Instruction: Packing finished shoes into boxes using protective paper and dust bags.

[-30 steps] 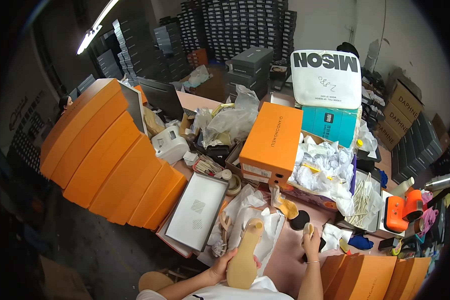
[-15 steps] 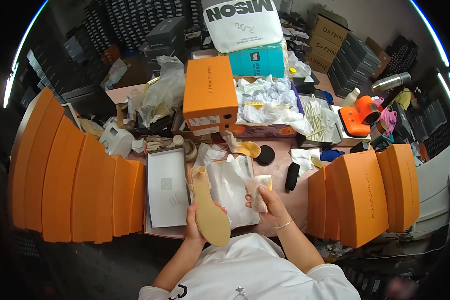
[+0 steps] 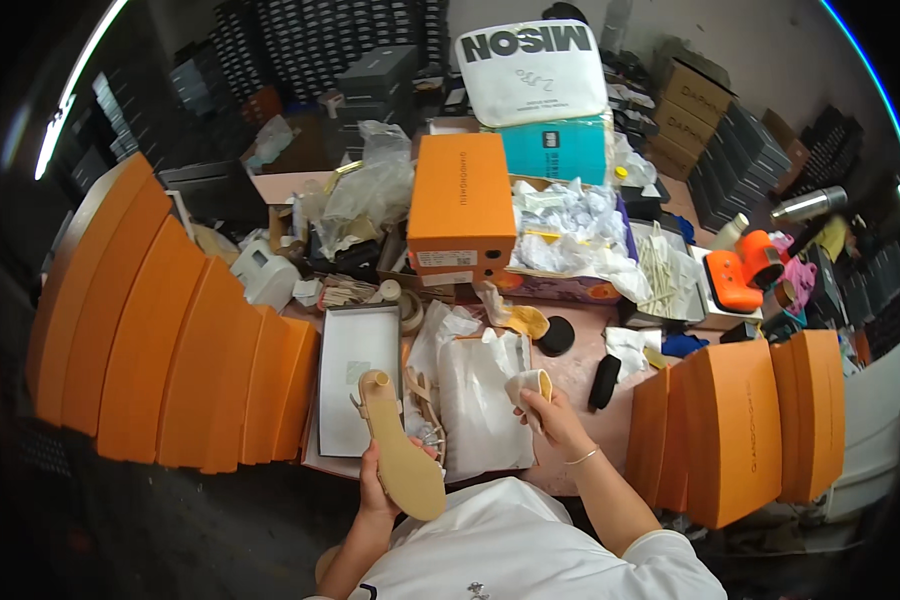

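Note:
My left hand (image 3: 373, 492) grips a beige heeled sandal (image 3: 410, 478) with its tan sole turned up and its heel pointing away from me. In my right hand (image 3: 562, 422) is a folded white cloth (image 3: 528, 386) with a yellow inner side, pinched between fingers and thumb, apart from the sandal. Between the hands lies an open shoe box with white tissue paper (image 3: 485, 410). Beside the paper sits a strappy beige sandal (image 3: 425, 400), partly hidden by the one I hold. A box lid (image 3: 360, 350), pale inside, lies to the left.
Orange shoe boxes (image 3: 195, 370) line the left, and more orange boxes (image 3: 725, 430) stand at right. At the back are an orange box (image 3: 460, 195) and a carton of crumpled paper (image 3: 570, 225). A black round lid (image 3: 556, 337) and a black brush-like block (image 3: 604, 382) lie right of the tissue.
The view has shifted, so the scene sits further right. The sandal has moved left and toward me, uncovering the other sandal. The cloth has moved away from the sandal and its yellow side shows more.

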